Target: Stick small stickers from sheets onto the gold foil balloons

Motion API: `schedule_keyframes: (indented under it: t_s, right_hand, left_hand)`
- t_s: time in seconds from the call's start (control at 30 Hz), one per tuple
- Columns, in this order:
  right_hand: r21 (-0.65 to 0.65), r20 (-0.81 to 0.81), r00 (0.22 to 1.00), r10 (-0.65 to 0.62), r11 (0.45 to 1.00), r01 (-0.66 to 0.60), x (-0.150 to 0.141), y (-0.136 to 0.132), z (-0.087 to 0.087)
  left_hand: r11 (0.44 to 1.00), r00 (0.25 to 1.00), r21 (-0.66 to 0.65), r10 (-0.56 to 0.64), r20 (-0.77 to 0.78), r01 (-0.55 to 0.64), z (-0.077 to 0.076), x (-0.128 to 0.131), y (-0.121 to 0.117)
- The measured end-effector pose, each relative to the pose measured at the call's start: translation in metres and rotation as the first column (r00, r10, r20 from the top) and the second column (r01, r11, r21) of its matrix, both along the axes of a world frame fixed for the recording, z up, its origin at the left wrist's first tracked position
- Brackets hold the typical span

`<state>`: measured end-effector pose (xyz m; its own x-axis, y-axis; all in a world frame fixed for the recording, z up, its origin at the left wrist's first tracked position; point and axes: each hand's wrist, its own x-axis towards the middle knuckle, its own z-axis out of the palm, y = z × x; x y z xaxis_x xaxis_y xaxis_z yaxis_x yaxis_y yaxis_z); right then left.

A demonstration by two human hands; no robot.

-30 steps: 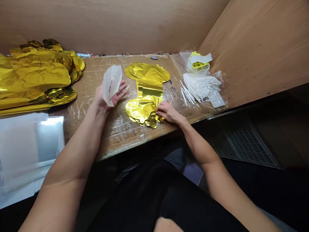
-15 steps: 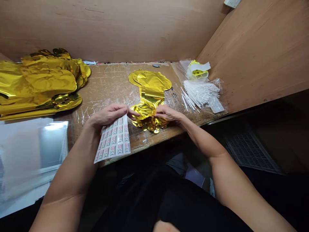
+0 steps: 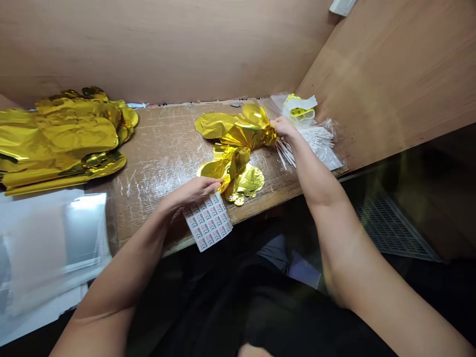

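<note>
My left hand [image 3: 199,191] is closed on a sheet of small printed CE stickers [image 3: 208,224], which hangs over the table's front edge. Its fingertips also pinch a fold of gold foil balloon [image 3: 234,166]. Farther back on the right, my right hand [image 3: 284,128] grips a bunched end of the gold foil, and creases run from it towards the middle. More flat gold foil [image 3: 251,181] with a rounded, scalloped edge lies beneath, near the front edge. How many foil layers each hand holds is hidden.
A heap of flat gold foil balloons [image 3: 67,144] covers the table's left end. Clear plastic bags [image 3: 55,248] lie in front of it. White sticks [image 3: 318,139] and a yellow-and-white strip [image 3: 299,111] sit at right. Wooden panels [image 3: 167,49] wall the back and right side.
My right hand has moved from the front edge to the back right, drawing the foil with it. My left hand has turned over, showing the stickers' printed face, and has moved right onto the foil.
</note>
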<state>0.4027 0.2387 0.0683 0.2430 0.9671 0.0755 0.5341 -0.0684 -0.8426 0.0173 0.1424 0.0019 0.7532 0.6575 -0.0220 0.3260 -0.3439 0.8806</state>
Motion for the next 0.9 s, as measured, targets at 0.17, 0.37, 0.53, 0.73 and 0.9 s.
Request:
schedule_keyframes:
  t_s: [0.17, 0.37, 0.53, 0.73, 0.9]
  right_hand:
    - [0.306, 0.250, 0.885, -0.392, 0.900, 0.312, -0.013, -0.020, 0.025]
    - [-0.113, 0.482, 0.679, 0.553, 0.808, -0.578, -0.083, -0.102, 0.001]
    - [-0.088, 0.419, 0.759, 0.498, 0.854, -0.512, -0.110, -0.148, -0.022]
    - [0.007, -0.133, 0.878, 0.461, 0.886, -0.464, -0.136, -0.176, -0.033]
    - [0.009, 0.008, 0.921, 0.389, 0.921, -0.389, -0.141, -0.182, -0.034]
  left_hand:
    - [0.998, 0.999, -0.055, -0.035, 0.006, 0.035, 0.012, -0.006, 0.000]
    - [0.997, 0.999, -0.070, -0.017, 0.031, 0.019, 0.018, -0.011, 0.000]
    - [0.899, 0.853, -0.006, 0.416, 0.315, -0.437, 0.020, -0.011, 0.000]
    - [0.809, 0.722, 0.005, 0.521, 0.455, -0.587, 0.020, 0.004, -0.010]
    - [0.871, 0.796, -0.172, 0.490, 0.354, -0.460, 0.010, 0.012, -0.018]
